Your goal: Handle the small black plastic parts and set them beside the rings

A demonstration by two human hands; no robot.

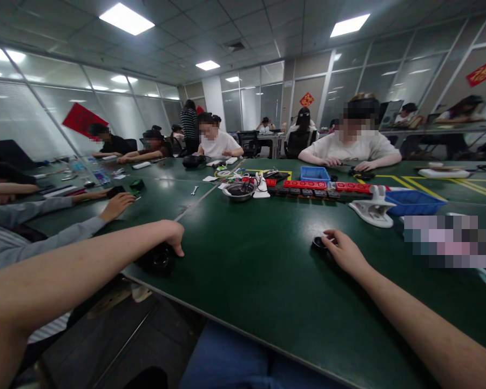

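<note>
My left hand (173, 233) reaches across the left side of the green table, its fingers curled down over a dark black part (160, 260) with a round ring on it. That part lies near the table's front edge, and its exact kind cannot be made out. Over on the right, my right hand (343, 249) rests low on the table with bent fingers closed on a small black round part (318, 244). The palm hides some of this part. A wide stretch of green tabletop (243, 259) lies between the two hands.
Beyond my hands are a metal bowl (238, 192), a small wrench (195, 190), a row of red and black pieces (308, 188), a white clamp-like stand (372, 208) and blue bins (415, 202). A neighbour's hand (119, 205) is at the left. Several people sit around.
</note>
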